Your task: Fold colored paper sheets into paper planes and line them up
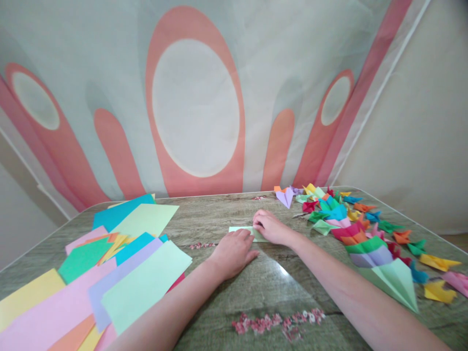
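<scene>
Here, pale green paper lies under left hand and right hand, long axis left-right, 1 short end pointing left past left hand. Left hand flat, gripping nothing; right hand curled, cannot tell if pinching.

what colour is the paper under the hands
The paper is pale green, seen in the head view.

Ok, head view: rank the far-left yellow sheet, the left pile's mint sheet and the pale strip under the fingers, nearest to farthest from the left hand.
From the left hand:
1. Pale strip, partly under it
2. Mint sheet, to its left
3. Yellow sheet, far left
</scene>
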